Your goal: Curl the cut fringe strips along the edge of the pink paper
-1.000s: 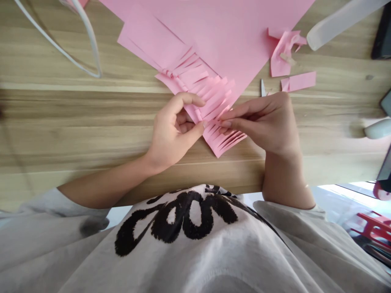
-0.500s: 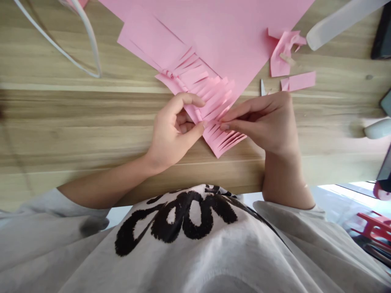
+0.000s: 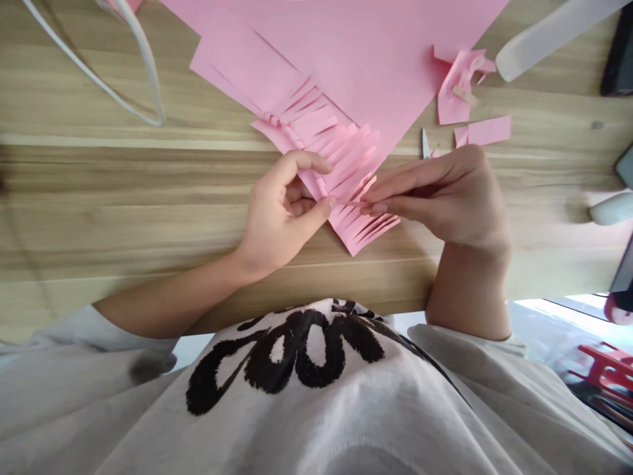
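Observation:
A pink paper strip [image 3: 352, 236], cut into a fringe along one side, lies slanting over a larger pink sheet [image 3: 376, 59]. Several of its narrow tabs are curled towards its uncut edge. My left hand [image 3: 281, 211] is on that edge, its thumb tip pressing a curled tab and its other fingers bent; the index fingertip stays apart from the thumb. Between thumb and fingers, my right hand [image 3: 440, 198] pinches the end of one narrow tab, stretched out from beside my left thumb. The fingers of my right hand partly cover the fringe.
Crumpled pink scraps [image 3: 453, 89] and a small pink piece [image 3: 487, 132] lie at the upper right. A pointed metal blade tip [image 3: 425, 143] shows above my right hand. A white cable [image 3: 148, 72] loops at the upper left, and a pale translucent bar [image 3: 548, 39] lies upper right.
My right hand has moved a little to the right, drawing the pinched tab out away from my left thumb. My left hand has stayed in place.

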Demonstrator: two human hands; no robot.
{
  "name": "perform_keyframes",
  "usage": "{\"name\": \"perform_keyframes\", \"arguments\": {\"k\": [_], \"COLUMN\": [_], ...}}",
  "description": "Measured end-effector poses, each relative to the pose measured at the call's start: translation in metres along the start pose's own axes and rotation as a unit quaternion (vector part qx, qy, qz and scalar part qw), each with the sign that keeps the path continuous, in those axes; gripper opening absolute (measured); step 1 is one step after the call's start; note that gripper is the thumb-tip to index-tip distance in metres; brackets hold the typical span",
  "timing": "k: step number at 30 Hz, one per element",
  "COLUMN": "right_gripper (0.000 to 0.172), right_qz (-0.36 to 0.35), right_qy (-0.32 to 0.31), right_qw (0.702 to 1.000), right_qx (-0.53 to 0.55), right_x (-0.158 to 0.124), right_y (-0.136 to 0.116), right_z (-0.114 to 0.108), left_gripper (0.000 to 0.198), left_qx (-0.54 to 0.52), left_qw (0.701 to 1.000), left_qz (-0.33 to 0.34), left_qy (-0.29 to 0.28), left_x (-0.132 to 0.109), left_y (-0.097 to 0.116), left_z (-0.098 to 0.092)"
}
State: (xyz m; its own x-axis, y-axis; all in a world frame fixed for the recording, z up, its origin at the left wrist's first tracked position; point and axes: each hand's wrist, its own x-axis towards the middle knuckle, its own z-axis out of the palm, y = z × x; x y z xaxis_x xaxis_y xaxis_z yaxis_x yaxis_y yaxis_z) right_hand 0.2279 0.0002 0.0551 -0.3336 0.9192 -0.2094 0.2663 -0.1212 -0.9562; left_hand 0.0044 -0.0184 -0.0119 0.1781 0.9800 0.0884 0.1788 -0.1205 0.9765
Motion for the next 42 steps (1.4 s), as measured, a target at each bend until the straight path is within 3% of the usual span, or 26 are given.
{"name": "perform_keyframes", "arguments": {"k": [12, 30, 42], "right_gripper": [0.017, 0.019, 0.024], "right_qz": [-0.016, 0.006, 0.015], "right_qy": [-0.054, 0.040, 0.053], "right_qw": [0.998, 0.999, 0.998], "right_qx": [0.014, 0.008, 0.016], "right_x": [0.000, 0.002, 0.001], "right_y": [-0.003, 0.002, 0.000], "right_z": [0.001, 0.012, 0.013], "left_gripper": [0.034, 0.030, 0.033], "left_qx": [-0.030, -0.043, -0.002], "left_qw": [0.999, 0.999, 1.000], "left_qz": [0.009, 0.015, -0.006], "left_qy": [-0.018, -0.005, -0.005], "left_x": [0.001, 0.002, 0.000], "left_y": [-0.002, 0.002, 0.002], "left_z": [-0.001, -0.001, 0.000]}}
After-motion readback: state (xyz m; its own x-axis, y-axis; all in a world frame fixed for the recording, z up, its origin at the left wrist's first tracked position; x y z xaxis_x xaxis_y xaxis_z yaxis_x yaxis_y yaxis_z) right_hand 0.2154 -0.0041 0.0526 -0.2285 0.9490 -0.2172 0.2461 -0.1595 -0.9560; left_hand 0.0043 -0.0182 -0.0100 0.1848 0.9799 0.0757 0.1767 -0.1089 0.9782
